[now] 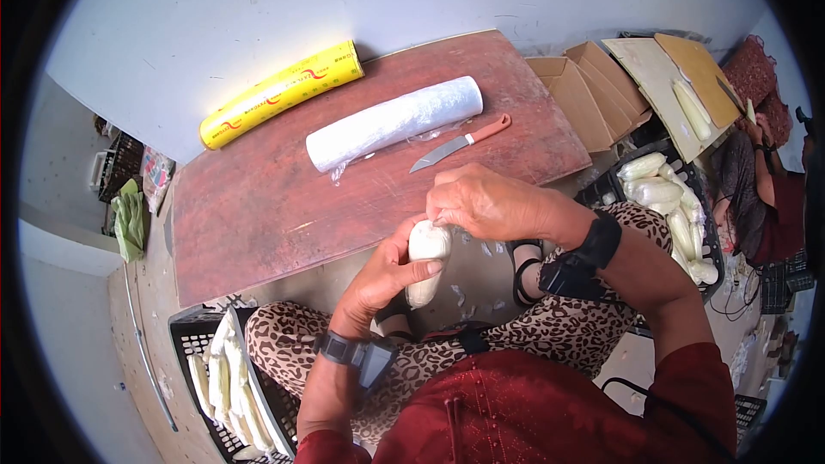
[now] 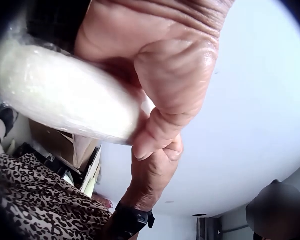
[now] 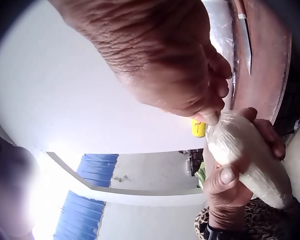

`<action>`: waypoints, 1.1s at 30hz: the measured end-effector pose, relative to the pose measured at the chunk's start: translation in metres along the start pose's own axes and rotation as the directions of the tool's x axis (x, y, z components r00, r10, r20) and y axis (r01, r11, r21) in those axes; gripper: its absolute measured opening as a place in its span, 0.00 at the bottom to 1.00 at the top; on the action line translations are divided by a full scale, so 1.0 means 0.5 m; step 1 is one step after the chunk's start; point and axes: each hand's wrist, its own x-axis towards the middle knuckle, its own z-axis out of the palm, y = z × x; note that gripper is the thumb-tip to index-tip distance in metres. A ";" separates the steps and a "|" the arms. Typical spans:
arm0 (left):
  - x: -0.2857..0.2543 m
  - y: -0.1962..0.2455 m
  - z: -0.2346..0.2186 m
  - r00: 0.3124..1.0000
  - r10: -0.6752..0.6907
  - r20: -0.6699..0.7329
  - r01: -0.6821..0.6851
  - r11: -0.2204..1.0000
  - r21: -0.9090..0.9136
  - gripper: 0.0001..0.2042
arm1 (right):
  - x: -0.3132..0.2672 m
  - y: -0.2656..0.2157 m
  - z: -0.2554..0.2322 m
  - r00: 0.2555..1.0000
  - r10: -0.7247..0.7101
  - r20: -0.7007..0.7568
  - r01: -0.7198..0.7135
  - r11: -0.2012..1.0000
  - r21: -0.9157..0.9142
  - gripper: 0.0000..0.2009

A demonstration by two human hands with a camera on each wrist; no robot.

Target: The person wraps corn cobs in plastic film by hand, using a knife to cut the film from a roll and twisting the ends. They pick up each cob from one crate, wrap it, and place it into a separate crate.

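My left hand (image 1: 374,279) grips a pale, plump vegetable (image 1: 427,245) wrapped in clear cling film, with the thumb along one side and fingers behind. It is held in the air between the table edge and the lap. At its upper end, my right hand (image 1: 494,202) pinches the gathered cling film (image 3: 217,125) between thumb and curled fingers. In the left wrist view the film lies smooth and shiny over the vegetable (image 2: 65,95). On the table beyond the hands are a white roll of cling film (image 1: 395,125) and a knife (image 1: 443,155) with an orange-pink handle.
A yellow printed roll (image 1: 284,94) lies at the back of the reddish table (image 1: 258,215). Black crates hold pale vegetables at lower left (image 1: 225,382) and right (image 1: 657,193). Cardboard boxes (image 1: 589,90) stand right of the table. Another person (image 1: 765,180) sits at far right.
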 end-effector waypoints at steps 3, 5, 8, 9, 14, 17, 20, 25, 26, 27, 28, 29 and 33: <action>-0.001 0.009 0.005 0.999 0.037 0.020 -0.034 0.990 -0.134 0.30 | 0.002 -0.003 -0.006 0.998 0.064 -0.013 -0.065 0.996 -0.068 0.06; 0.000 0.016 0.001 0.999 0.048 0.021 -0.046 0.992 -0.116 0.30 | 0.003 -0.003 -0.006 0.996 0.088 -0.024 -0.090 0.990 -0.106 0.06; 0.002 0.019 0.004 0.997 0.054 -0.052 -0.056 0.998 -0.036 0.30 | 0.003 0.002 -0.001 0.994 0.092 -0.054 -0.099 0.983 -0.155 0.06; 0.003 0.018 0.006 0.995 0.056 -0.088 -0.056 0.998 -0.001 0.31 | 0.003 0.003 0.000 0.993 0.097 -0.061 -0.106 0.980 -0.169 0.06; 0.012 0.002 0.004 0.942 0.279 -0.185 -0.088 0.740 0.667 0.29 | 0.001 0.013 0.027 0.962 0.266 -0.060 -0.273 0.936 -0.224 0.07; 0.016 -0.007 0.011 0.894 0.409 -0.185 -0.079 0.549 0.832 0.27 | 0.002 0.007 0.035 0.937 0.349 -0.014 -0.343 0.913 -0.222 0.08; 0.016 -0.008 0.015 0.916 0.327 -0.232 -0.061 0.686 0.725 0.25 | 0.009 -0.001 0.038 0.909 0.417 0.018 -0.407 0.895 -0.181 0.08; 0.018 -0.016 0.012 0.957 0.249 -0.152 -0.189 0.927 0.324 0.19 | 0.012 0.008 0.028 0.877 0.479 -0.030 -0.474 0.874 0.105 0.10; 0.014 -0.005 0.013 0.966 0.214 -0.142 -0.177 0.955 0.238 0.18 | 0.010 0.013 0.025 0.874 0.486 -0.022 -0.480 0.869 0.124 0.10; 0.011 0.006 0.014 0.975 0.181 -0.129 -0.161 0.975 0.151 0.17 | 0.010 0.014 0.022 0.871 0.491 -0.014 -0.485 0.863 0.142 0.10; 0.009 0.008 0.009 0.974 0.186 -0.127 -0.171 0.978 0.121 0.17 | 0.010 0.014 0.018 0.868 0.497 -0.006 -0.490 0.857 0.160 0.10; 0.007 0.009 0.003 0.974 0.191 -0.125 -0.181 0.979 0.091 0.17 | 0.010 0.011 0.013 0.874 0.486 -0.011 -0.477 0.861 0.179 0.10; 0.009 -0.001 -0.007 0.970 0.185 -0.158 -0.208 0.967 -0.150 0.20 | 0.010 0.006 -0.003 0.906 0.423 -0.019 -0.408 0.884 0.227 0.10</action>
